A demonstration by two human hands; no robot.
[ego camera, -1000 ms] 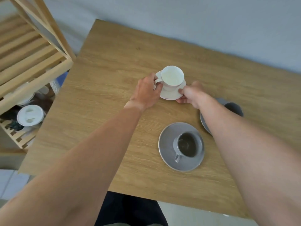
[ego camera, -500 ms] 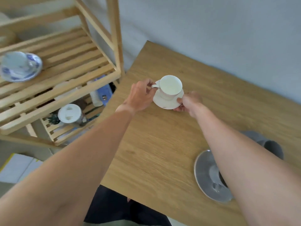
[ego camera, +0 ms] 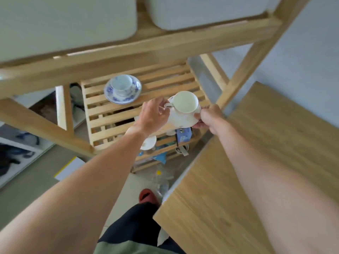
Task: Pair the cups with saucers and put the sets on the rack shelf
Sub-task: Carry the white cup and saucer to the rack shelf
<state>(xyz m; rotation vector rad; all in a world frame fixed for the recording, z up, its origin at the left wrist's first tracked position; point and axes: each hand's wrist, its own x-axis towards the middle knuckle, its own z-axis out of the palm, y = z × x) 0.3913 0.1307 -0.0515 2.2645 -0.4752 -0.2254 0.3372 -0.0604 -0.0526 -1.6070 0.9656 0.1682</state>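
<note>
White cup [ego camera: 185, 102] on saucer [ego camera: 183, 120] (both hands) above shelf [ego camera: 165, 83].

No legible text, label, brand, number or sign appears anywhere you look. The blue box [ego camera: 184, 137] on the lower rack shelf [ego camera: 156, 154] carries pale markings, too blurred for you to read. The blue-patterned cup set [ego camera: 122, 88] bears floral ornament only, no lettering.
</note>
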